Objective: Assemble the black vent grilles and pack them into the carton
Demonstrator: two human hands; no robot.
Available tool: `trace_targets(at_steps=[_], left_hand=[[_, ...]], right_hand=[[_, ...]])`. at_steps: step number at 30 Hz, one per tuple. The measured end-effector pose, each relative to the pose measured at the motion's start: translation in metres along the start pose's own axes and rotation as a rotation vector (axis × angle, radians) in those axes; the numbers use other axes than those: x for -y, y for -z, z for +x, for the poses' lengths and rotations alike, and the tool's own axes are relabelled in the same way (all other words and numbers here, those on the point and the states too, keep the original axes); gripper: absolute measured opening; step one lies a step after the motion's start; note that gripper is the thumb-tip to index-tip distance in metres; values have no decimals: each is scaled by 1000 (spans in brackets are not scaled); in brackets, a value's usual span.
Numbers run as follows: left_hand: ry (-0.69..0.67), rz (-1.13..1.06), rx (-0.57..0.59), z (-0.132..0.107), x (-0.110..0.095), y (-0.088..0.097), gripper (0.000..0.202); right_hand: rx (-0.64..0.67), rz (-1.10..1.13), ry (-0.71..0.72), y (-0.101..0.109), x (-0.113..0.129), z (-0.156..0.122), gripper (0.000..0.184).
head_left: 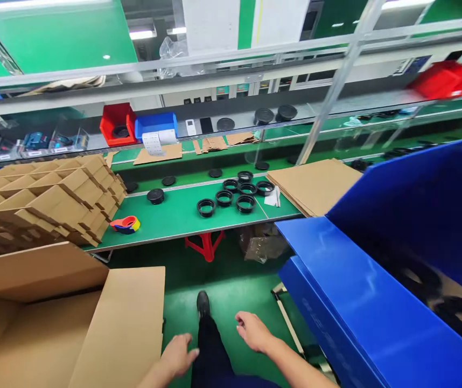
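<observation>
My left hand (178, 354) hangs low at the bottom centre, fingers loosely spread, holding nothing, beside the flap of an open cardboard box (126, 323). My right hand (253, 331) is just right of my dark trouser leg (210, 350), fingers curled loosely and empty, close to the big blue plastic crate (356, 302). Ahead on the green workbench (174, 215) lie several black rings (235, 194) and a few black round caps (155, 195).
Stacked cardboard dividers (41, 205) fill the left bench end, with a tape dispenser (126, 224) beside them. Flat cardboard sheets (315, 183) lie at the right. A red stool (205, 245) and a plastic bag (261, 242) sit under the bench. Red and blue bins (138, 125) stand on the back shelf.
</observation>
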State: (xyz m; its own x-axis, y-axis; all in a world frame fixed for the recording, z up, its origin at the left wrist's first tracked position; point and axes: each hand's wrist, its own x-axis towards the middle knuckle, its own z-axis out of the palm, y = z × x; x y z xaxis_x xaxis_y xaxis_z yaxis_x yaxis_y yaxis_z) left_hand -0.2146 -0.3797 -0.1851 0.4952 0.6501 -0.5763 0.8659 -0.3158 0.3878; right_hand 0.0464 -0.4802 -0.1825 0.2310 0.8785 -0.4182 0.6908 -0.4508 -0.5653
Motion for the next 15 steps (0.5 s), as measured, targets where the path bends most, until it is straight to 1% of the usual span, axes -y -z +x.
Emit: trace_targets(at_steps=[1,3,5,7,9,10,12,13,15], left_hand=[[-19,-30,-75,27,-2,25,43],[-55,-102,-223,83,-5,86,39],[-82,-177,-352,138,-7,158,34],[-86,-249,-459,187,-6,231,31],[-61,-315,-550,229,-3,299,29],[-38,-348,-593,248,0,328,29],[28,-413,-672,282,8,379,28],[72,-446,-709,297,13,399,28],[167,-514,-777,324,24,433,25]], right_hand=[[10,6,36,12,12,27,23],[6,17,76,38,30,80,24],[-32,33,55,68,44,131,26],[-73,51,6,100,58,177,28],[-96,73,-28,130,71,218,29],[-104,83,-42,143,77,236,30],[-117,101,-90,165,88,271,35],[-123,115,-129,174,92,288,39],[-126,165,-224,187,98,321,48]])
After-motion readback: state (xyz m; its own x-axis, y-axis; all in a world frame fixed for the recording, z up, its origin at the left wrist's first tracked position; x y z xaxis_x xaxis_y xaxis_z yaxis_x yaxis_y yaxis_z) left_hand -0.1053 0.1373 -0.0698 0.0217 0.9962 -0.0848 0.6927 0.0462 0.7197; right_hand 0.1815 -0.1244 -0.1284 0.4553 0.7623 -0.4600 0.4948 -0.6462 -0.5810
